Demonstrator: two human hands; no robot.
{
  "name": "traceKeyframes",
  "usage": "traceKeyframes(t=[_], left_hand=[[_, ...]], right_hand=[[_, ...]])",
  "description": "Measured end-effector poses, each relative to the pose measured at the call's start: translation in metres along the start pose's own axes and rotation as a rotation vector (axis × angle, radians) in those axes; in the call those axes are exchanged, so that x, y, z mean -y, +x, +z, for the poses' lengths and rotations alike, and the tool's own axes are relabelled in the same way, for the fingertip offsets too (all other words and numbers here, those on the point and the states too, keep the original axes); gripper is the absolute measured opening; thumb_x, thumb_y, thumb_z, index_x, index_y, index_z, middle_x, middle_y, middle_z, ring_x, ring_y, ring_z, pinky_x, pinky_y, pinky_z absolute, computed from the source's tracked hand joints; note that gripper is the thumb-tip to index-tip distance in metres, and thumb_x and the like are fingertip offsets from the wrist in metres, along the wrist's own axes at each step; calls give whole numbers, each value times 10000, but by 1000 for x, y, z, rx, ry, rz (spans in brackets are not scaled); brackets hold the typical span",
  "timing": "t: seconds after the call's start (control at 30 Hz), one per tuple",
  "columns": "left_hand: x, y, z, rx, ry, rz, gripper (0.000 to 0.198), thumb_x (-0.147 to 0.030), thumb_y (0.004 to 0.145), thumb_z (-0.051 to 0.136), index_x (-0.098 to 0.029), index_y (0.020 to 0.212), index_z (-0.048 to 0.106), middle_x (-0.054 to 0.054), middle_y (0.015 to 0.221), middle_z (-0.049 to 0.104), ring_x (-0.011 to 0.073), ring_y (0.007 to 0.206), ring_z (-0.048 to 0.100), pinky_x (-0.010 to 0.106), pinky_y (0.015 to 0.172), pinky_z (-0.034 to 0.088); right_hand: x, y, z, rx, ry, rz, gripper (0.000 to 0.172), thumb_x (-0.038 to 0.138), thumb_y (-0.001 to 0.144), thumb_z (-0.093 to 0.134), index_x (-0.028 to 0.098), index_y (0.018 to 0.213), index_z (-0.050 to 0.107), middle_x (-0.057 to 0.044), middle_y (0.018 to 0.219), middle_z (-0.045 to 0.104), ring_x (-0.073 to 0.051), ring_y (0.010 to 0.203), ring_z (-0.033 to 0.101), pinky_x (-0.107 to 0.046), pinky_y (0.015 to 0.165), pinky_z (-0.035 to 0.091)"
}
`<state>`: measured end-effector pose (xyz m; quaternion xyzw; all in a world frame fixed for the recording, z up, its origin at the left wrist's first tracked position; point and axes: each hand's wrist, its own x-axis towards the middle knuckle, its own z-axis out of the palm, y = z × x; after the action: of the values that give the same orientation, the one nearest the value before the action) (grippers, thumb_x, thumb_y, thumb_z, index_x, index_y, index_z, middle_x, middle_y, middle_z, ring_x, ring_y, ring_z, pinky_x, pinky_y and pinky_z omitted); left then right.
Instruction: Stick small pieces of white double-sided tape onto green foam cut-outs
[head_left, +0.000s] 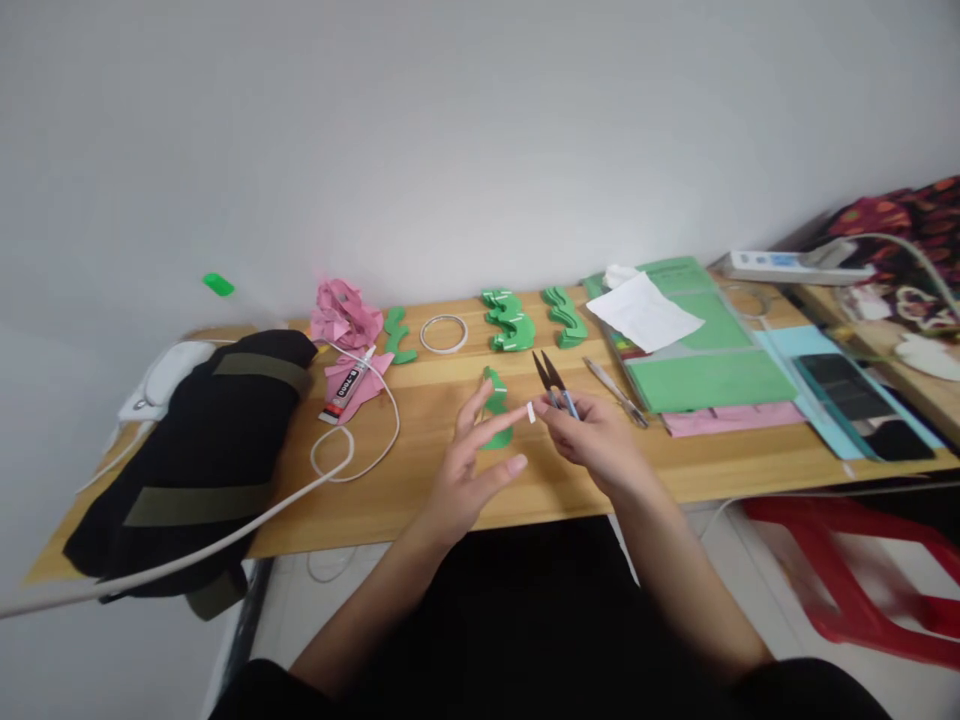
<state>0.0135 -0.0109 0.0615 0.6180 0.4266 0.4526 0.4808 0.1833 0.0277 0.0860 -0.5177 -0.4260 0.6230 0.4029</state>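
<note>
At the tip of the left hand's (463, 482) outstretched index finger, other fingers spread, sits a white strip (532, 413), probably light, limp and tacky (an edge seems the best hold). The right hand (596, 440) grips scissors (553, 378) just beside it, while the left partly covers a green cutout (495, 405).

Worn on the head, the camera looks forward and down, near the left hand (461, 475) and right hand (596, 440). It faces the pale wall (480, 150) across the wooden table (375, 510).
</note>
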Motion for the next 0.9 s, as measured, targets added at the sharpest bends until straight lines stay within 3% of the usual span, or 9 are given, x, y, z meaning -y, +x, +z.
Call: traceKeyframes(t=[0.17,0.4,0.5,0.6,0.67,0.73,0.8,0.9], left_hand=[[6,-6,3,-15,-47,-31,444,-466,835,647,-350,1263,622,15,1584,257,318,1478,188,495,1202,183],[13,-10,7,-35,214,80,422,-415,893,582,-338,1309,578,66,1564,288,314,1457,251,536,1170,232],[10,-5,9,-186,541,196,377,-323,893,586,-293,1269,612,107,1526,340,347,1424,296,568,1136,254],[4,5,8,-341,733,269,266,-244,861,620,-238,1118,687,126,1293,574,325,1262,485,531,1055,349],[-2,13,8,-291,590,209,153,-218,868,599,-208,982,701,87,1033,679,239,1023,613,414,919,460],[-8,21,7,-186,356,84,109,-214,873,576,-189,864,682,47,862,692,174,832,629,317,774,486],[-13,27,8,-131,189,-32,110,-223,857,581,-184,791,660,29,803,688,152,759,611,283,712,465],[-15,34,8,-136,81,-121,96,-229,822,598,-186,756,653,16,772,683,145,742,594,279,713,438]], right_hand=[[-1,-13,7,8,129,94,449,552,579,763,199,627,489,128,409,289,-16,343,175,-195,353,75],[-10,-12,3,-33,115,55,379,481,601,781,186,661,552,127,417,281,-31,356,196,-204,348,97],[-9,-11,2,-64,73,-3,344,442,608,788,172,664,583,113,447,305,-35,381,213,-207,354,112],[-7,-12,2,-80,43,-66,317,440,664,759,161,667,610,97,474,321,-39,405,214,-211,367,128],[-5,-13,2,-78,38,-98,304,442,706,730,155,684,634,88,485,335,-44,413,221,-214,376,151],[-5,-13,2,-90,40,-128,291,438,737,707,153,706,659,81,491,349,-49,419,236,-217,386,181],[-4,-13,2,-104,26,-154,277,429,750,698,153,735,687,75,493,364,-57,425,259,-221,399,213],[-1,-12,1,-128,-17,-182,259,417,750,699,160,779,715,61,504,407,-77,442,323,-232,423,270]])
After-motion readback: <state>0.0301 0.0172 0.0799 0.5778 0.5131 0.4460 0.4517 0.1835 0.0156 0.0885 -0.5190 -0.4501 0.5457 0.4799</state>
